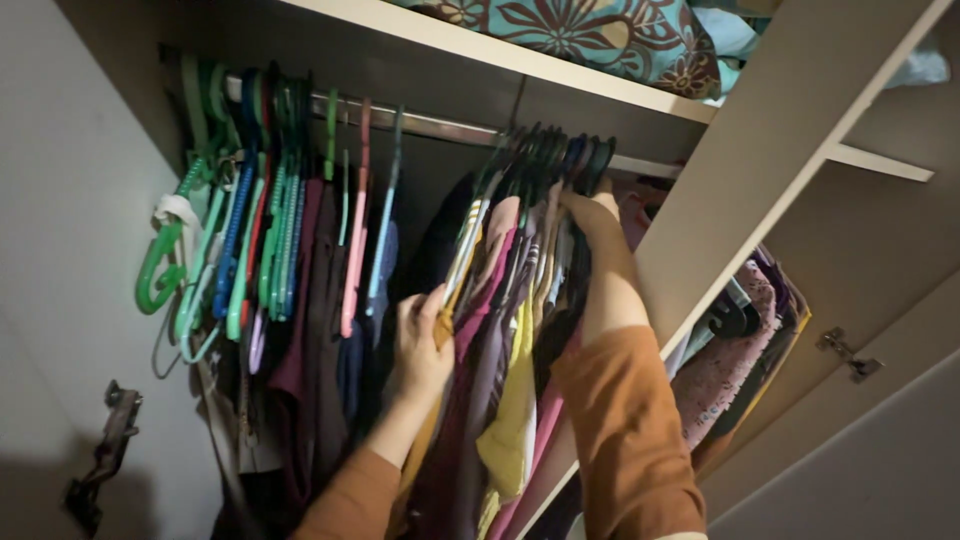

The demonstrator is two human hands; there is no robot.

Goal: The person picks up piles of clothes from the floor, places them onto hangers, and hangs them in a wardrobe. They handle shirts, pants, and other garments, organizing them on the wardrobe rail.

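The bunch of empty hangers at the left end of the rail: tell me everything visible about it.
The empty hangers look like plastic, in green, blue, teal, red and pink. They hang crowded on the metal rail near the wardrobe's left wall, hooks over the rail, some dangling lower with a white strip tied on. Neither hand touches them.

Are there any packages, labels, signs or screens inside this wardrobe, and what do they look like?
None that I can see: no package, label, sign or screen shows.
The nearest to it is a patterned bundle on the top shelf: soft, teal with brown flower shapes.
The hands, left and right, are among the hanging clothes.
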